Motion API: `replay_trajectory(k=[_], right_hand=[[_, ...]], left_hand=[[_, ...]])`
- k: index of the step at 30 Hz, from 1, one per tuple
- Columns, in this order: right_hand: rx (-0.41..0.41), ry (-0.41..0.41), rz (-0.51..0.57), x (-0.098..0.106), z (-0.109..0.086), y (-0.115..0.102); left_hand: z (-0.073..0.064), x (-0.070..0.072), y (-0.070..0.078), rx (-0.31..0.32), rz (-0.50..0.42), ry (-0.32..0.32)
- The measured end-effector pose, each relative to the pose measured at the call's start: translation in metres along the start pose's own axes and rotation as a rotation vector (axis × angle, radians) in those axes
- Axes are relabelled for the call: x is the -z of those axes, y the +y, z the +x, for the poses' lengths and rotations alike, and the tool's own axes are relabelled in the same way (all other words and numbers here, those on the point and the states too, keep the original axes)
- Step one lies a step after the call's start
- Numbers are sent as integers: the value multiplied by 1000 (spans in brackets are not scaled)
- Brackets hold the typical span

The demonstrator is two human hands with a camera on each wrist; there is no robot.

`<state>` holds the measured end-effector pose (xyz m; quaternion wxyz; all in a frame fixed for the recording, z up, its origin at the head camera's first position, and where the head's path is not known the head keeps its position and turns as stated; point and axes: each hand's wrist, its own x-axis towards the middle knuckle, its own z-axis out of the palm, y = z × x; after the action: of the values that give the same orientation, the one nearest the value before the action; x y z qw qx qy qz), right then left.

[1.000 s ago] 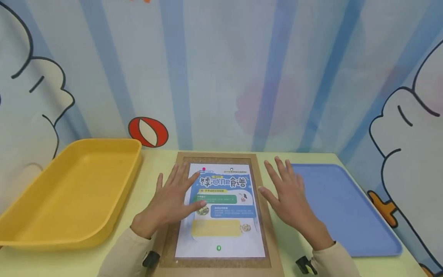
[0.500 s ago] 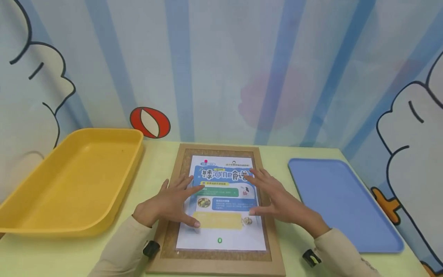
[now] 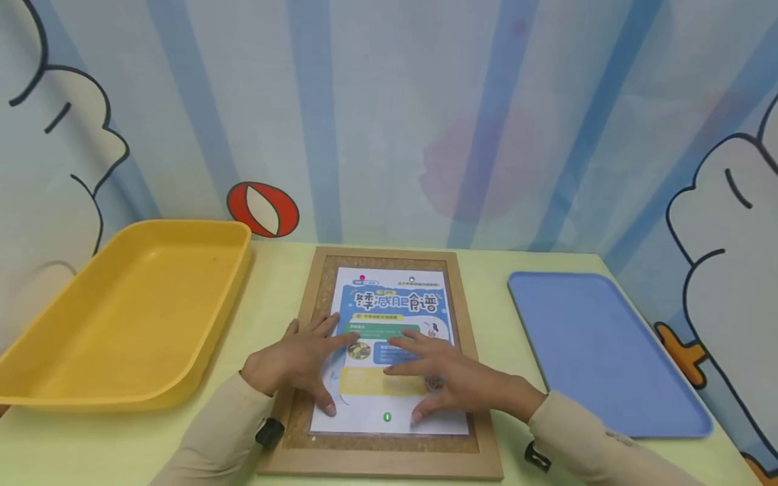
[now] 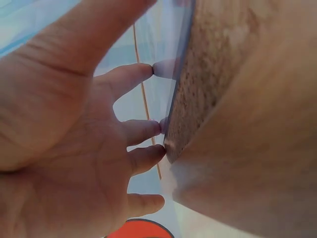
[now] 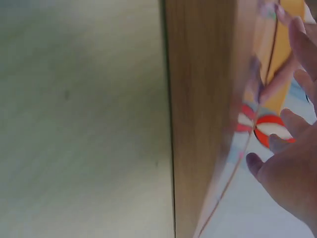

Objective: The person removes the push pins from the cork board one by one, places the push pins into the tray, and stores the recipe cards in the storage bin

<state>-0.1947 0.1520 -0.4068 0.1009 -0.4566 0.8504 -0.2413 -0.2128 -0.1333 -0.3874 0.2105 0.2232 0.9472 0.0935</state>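
A printed poster (image 3: 395, 287) with blue, green and yellow blocks lies on a cork board (image 3: 331, 277) with a wooden frame (image 3: 379, 464). My left hand (image 3: 294, 361) is spread over the poster's left side. In the left wrist view its fingertips (image 4: 157, 128) meet their reflections on a glossy surface. Over the lower right of the poster, my right hand (image 3: 452, 374) has its fingers spread and slightly bent, thumb apart. Whether those fingers touch the sheet cannot be told. Small round pin-like dots, one pink (image 3: 362, 277) and one green (image 3: 387, 417), show on the poster.
A deep yellow tray (image 3: 243, 270) stands to the left of the board. To its right lies a flat blue tray (image 3: 608, 351). The pale yellow table (image 3: 486, 270) ends at a patterned backdrop (image 3: 389, 121) behind.
My right hand has come down and moved left, from beside the board onto the poster. My left hand has lowered slightly. Board and trays look unmoved; the view has tilted slightly.
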Motion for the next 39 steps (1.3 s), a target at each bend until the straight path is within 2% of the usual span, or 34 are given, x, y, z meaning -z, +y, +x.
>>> replay_trajectory(k=[9, 19, 31, 39], right_hand=[[5, -26, -11, -11, 11, -5], [13, -30, 1, -20, 18, -2], [-12, -16, 38, -21, 19, -4], [-4, 3, 49, -26, 19, -4]], left_hand=[[-2, 2, 6, 30, -12, -12], [1, 3, 9, 53, 69, -24], [4, 4, 7, 29, 48, -16], [1, 0, 0, -17, 41, -27]])
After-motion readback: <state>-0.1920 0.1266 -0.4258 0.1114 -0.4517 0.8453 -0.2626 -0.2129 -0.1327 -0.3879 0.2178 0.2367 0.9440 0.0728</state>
